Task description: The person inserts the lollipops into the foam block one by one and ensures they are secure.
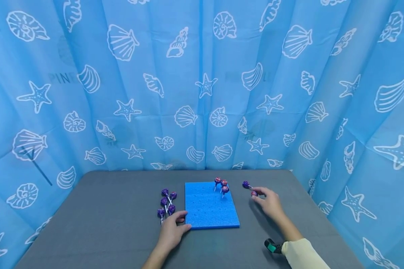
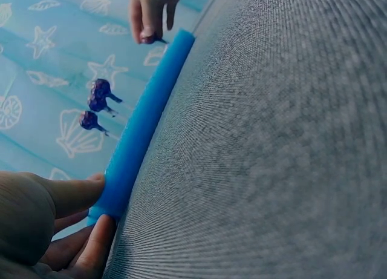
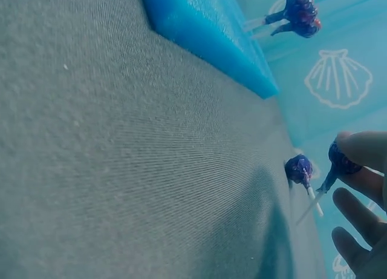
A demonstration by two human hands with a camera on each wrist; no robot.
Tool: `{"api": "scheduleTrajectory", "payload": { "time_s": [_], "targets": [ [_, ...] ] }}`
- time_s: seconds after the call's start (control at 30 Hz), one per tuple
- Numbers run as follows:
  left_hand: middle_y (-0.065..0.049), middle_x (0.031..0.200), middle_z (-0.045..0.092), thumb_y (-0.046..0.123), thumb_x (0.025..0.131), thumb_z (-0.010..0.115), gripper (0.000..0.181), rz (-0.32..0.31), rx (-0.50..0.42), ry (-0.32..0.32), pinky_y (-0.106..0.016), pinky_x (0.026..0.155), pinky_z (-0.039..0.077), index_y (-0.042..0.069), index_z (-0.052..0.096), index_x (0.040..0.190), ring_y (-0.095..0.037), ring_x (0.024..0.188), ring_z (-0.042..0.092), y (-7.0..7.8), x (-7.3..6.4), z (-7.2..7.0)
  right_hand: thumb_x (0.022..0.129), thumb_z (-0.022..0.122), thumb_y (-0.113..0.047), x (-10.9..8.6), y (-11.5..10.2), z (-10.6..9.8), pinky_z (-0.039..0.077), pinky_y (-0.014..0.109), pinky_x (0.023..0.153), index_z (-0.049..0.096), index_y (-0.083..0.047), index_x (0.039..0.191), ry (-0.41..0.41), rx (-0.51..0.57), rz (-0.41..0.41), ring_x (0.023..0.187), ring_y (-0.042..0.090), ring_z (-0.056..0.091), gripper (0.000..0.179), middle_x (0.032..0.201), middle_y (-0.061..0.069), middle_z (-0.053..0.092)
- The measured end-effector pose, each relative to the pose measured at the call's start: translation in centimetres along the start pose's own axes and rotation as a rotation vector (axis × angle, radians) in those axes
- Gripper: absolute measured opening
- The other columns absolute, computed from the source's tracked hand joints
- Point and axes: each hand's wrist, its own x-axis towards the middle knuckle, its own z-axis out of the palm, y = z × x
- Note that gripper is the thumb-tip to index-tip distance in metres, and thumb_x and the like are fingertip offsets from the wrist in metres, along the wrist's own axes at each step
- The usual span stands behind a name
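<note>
A blue foam board (image 1: pixel 208 209) lies on the grey table, with three wrapped lollipops (image 1: pixel 224 186) standing on sticks near its far right corner. My left hand (image 1: pixel 171 229) holds the board at its near left corner; in the left wrist view its thumb (image 2: pixel 78 193) and fingers lie against the edges. To the right of the board, my right hand (image 1: pixel 270 203) pinches a lollipop (image 3: pixel 342 161) by its wrapped head, the stick slanting down. Beside it another purple lollipop (image 1: pixel 245 184) lies on the table.
Several purple lollipops (image 1: pixel 164 201) lie in a loose group left of the board, close to my left hand. A blue curtain (image 1: pixel 205 86) with white shells hangs behind the table (image 1: pixel 114 209) and along its sides. A dark band (image 1: pixel 272 246) is around my right wrist.
</note>
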Motion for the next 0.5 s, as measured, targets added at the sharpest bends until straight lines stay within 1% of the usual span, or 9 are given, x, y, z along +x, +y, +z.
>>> {"api": "scheduleTrajectory", "payload": {
  "time_s": [0.27, 0.4, 0.5],
  "targets": [
    [-0.005, 0.106, 0.067, 0.012, 0.079, 0.08, 0.044, -0.014, 0.008, -0.007, -0.049, 0.087, 0.048, 0.009, 0.066, 0.12, -0.023, 0.099, 0.062, 0.0, 0.0, -0.1, 0.09, 0.068, -0.005, -0.6, -0.7, 0.0, 0.048, 0.051, 0.091, 0.066, -0.002, 0.117, 0.025, 0.071, 0.083, 0.104, 0.032, 0.061, 0.027, 0.111, 0.016, 0.067],
    [-0.004, 0.106, 0.067, 0.012, 0.079, 0.08, 0.044, -0.024, 0.01, -0.017, -0.049, 0.087, 0.048, 0.01, 0.066, 0.12, -0.023, 0.1, 0.062, 0.1, 0.0, -0.1, 0.091, 0.067, -0.006, -1.0, -1.3, -0.1, 0.049, 0.048, 0.089, 0.065, 0.0, 0.119, 0.025, 0.101, 0.104, 0.103, 0.03, 0.061, 0.028, 0.111, 0.016, 0.067],
    [-0.004, 0.106, 0.067, 0.012, 0.079, 0.08, 0.044, -0.03, 0.007, -0.022, -0.049, 0.087, 0.048, 0.01, 0.066, 0.12, -0.023, 0.1, 0.062, 0.2, 0.0, -0.1, 0.092, 0.067, -0.008, -1.3, -1.6, -0.1, 0.05, 0.044, 0.089, 0.065, -0.001, 0.12, 0.029, 0.121, 0.117, 0.103, 0.028, 0.062, 0.028, 0.111, 0.014, 0.067]
  ]
}}
